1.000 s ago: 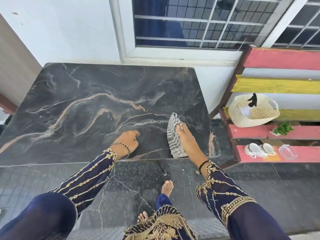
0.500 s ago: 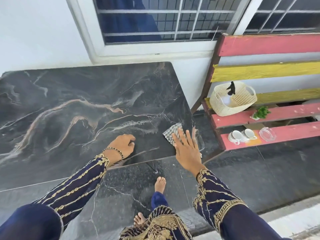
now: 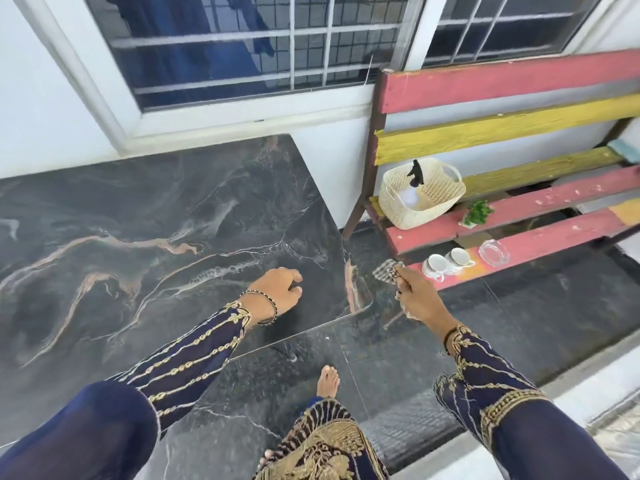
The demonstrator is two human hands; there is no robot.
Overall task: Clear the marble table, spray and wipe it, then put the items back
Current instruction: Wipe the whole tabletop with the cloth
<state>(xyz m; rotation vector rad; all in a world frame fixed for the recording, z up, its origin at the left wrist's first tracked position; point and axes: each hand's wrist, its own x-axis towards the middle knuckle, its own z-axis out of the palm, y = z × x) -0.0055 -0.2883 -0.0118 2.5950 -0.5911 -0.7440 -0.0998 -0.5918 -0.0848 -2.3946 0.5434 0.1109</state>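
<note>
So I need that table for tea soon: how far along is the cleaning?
Done: the marble table shows no items; the cups, plant and glass dish sit on the bench. Spraying looks finished, with the spray bottle in the basket. In hand: the right hand grips the cloth off the table's corner; the left hand rests on the marble. Left: putting the items back.

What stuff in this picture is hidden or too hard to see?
Head view:
- Spray bottle with black nozzle: body mostly hidden by the wall of the cream woven basket.
- Grey checked cloth: mostly bunched inside the right hand.
- Dark marble table: left end cut off by the picture edge.
- Two white cups: pattern too small.
</note>
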